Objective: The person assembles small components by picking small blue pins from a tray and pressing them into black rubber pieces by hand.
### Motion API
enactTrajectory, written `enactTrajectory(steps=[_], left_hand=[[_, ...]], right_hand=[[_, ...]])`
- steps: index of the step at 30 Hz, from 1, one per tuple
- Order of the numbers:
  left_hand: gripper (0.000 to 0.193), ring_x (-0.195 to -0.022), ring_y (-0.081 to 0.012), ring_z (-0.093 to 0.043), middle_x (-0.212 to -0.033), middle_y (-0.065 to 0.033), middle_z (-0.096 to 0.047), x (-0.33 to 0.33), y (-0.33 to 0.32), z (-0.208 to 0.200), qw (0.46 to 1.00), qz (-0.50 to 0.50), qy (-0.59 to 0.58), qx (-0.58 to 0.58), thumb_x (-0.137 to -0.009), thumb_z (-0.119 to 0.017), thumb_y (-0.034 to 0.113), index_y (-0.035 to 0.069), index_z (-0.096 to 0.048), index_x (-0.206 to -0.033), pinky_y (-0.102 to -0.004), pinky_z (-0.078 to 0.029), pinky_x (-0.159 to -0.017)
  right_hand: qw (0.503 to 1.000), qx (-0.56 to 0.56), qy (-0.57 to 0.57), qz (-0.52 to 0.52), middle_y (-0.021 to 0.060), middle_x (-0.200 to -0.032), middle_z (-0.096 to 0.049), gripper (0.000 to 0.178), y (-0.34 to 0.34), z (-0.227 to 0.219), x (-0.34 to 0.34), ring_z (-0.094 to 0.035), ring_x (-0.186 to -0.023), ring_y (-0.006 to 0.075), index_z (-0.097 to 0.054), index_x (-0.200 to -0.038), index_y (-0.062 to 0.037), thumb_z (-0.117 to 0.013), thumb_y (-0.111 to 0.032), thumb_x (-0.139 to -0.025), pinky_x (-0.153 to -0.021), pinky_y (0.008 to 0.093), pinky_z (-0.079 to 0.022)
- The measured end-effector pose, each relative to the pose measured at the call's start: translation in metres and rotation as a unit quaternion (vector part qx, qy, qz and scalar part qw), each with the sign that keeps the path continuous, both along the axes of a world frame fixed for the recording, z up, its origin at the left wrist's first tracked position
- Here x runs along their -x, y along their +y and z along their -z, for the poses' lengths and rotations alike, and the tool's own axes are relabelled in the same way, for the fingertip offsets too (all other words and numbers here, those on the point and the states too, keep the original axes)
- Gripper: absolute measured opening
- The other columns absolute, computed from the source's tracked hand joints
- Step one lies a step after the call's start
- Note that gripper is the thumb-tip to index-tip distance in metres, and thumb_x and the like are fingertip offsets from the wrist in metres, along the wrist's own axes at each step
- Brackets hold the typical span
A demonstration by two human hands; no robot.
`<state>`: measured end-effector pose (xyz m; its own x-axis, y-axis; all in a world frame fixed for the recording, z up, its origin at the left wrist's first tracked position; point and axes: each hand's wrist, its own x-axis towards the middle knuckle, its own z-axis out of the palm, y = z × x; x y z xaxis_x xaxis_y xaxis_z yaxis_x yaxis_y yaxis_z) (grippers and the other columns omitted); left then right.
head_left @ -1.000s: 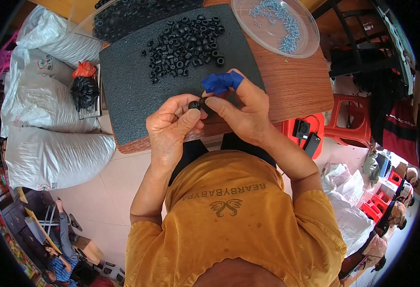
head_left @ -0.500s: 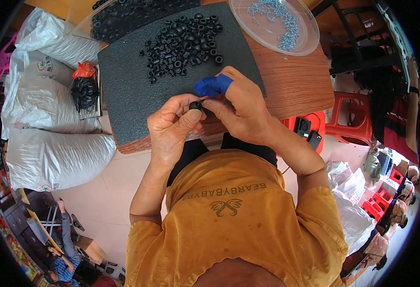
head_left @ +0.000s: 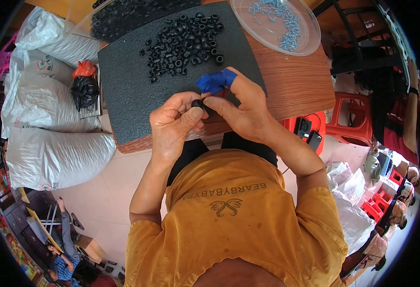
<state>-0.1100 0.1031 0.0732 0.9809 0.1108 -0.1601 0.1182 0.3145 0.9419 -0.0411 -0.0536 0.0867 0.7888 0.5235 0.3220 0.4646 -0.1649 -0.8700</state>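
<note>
Just off the near edge of the table, my left hand (head_left: pixel 170 125) pinches a small black round cap-like piece (head_left: pixel 198 104) between thumb and fingers. My right hand (head_left: pixel 244 106) meets it from the right, thumb tip against the piece and fingers curled in. Whatever sits between those right fingertips is too small and hidden to make out. Blue tape (head_left: pixel 213 83) wraps my right index finger. Beyond both hands, a loose pile of black pieces (head_left: pixel 186 45) of the same sort lies on a dark grey foam mat (head_left: pixel 123 103).
A clear bin (head_left: pixel 123 21) of black pieces stands at the back. Right of the mat, a round clear tray (head_left: pixel 310 40) holds small bluish bits on the wooden table (head_left: pixel 296 88). Full white sacks (head_left: pixel 61 158) line the left; a red stool (head_left: pixel 351 117) stands right. Other people sit farther off.
Both hands have shifted slightly right with the black piece between them. The taped right finger has lifted a little away from it.
</note>
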Motion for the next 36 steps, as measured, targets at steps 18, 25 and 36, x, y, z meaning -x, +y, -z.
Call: enactTrajectory(steps=[18,25,36], left_hand=[[0.018,-0.059,-0.0073,-0.055,-0.076,-0.0081,-0.064,0.002,-0.001,0.001,1.0,0.004,0.016,0.01,-0.085,-0.062,0.004,-0.005,-0.06,-0.1,-0.0178,-0.046,-0.054],[0.017,-0.058,-0.0092,-0.056,-0.076,-0.0098,-0.064,0.002,-0.003,0.0,0.999,-0.004,0.027,0.031,-0.086,-0.06,0.005,-0.005,-0.06,-0.1,-0.0196,-0.048,-0.054],[0.019,-0.054,-0.018,-0.062,-0.076,-0.0184,-0.065,-0.004,-0.003,-0.005,0.987,0.024,0.085,0.131,-0.087,-0.058,0.006,-0.009,-0.058,-0.099,-0.0265,-0.052,-0.043]], right_hand=[[0.995,-0.011,-0.103,0.006,0.0126,-0.076,-0.053,0.016,0.007,-0.001,0.003,-0.05,-0.074,0.0322,-0.056,-0.089,-0.0014,-0.061,-0.001,-0.075,-0.062,0.0404,-0.042],[0.991,-0.013,-0.129,0.016,0.0106,-0.075,-0.054,0.022,0.007,0.003,0.003,-0.054,-0.066,0.0233,-0.06,-0.095,0.0004,-0.065,0.003,-0.074,-0.055,0.0312,-0.043],[0.983,-0.042,-0.158,0.078,0.011,-0.075,-0.055,0.018,0.006,0.01,0.012,-0.053,-0.064,0.0222,-0.059,-0.09,0.0021,-0.065,0.003,-0.072,-0.053,0.031,-0.042]])
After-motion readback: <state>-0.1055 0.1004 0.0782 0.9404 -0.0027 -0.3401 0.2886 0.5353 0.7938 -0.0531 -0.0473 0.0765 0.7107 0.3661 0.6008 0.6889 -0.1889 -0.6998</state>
